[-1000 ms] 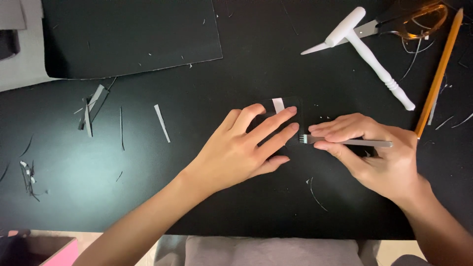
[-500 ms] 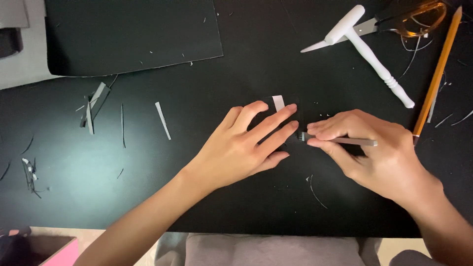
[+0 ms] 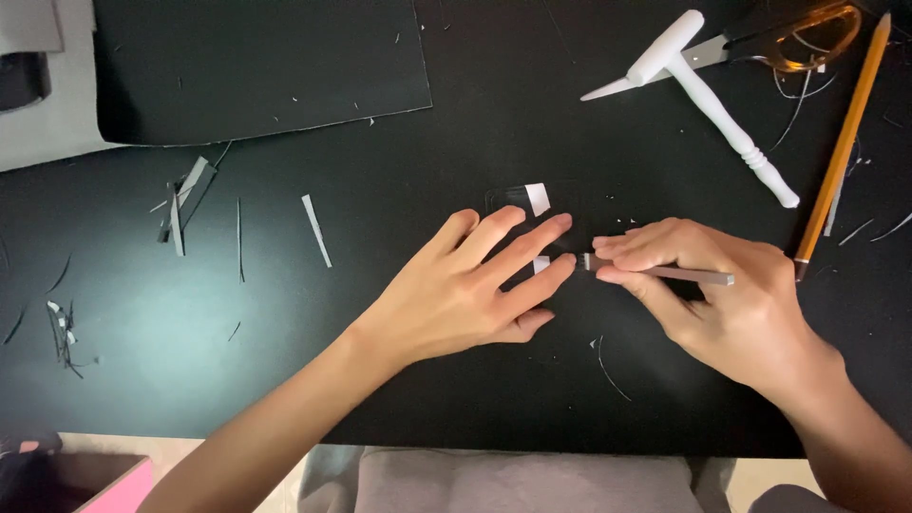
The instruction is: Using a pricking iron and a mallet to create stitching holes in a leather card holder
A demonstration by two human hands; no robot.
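Note:
My left hand (image 3: 470, 285) lies flat on the black work surface with its fingers spread, pressing down a small dark piece (image 3: 518, 201) that has white tabs at its top and under my fingertips. My right hand (image 3: 722, 304) grips a slim grey metal tool (image 3: 665, 274), held nearly level. The tool's tip points left and meets the piece beside my left middle finger. Most of the dark piece is hidden under my left fingers.
A white mallet (image 3: 708, 90) lies at the upper right, with scissors with amber handles (image 3: 798, 38) beside it. A long wooden pencil (image 3: 841, 142) lies at the far right. A black sheet (image 3: 256, 66) covers the upper left. Thin offcut strips (image 3: 185, 199) are scattered on the left.
My right hand has shifted slightly left and kept the tool tip against the piece. My left hand stays pressed flat in about the same spot.

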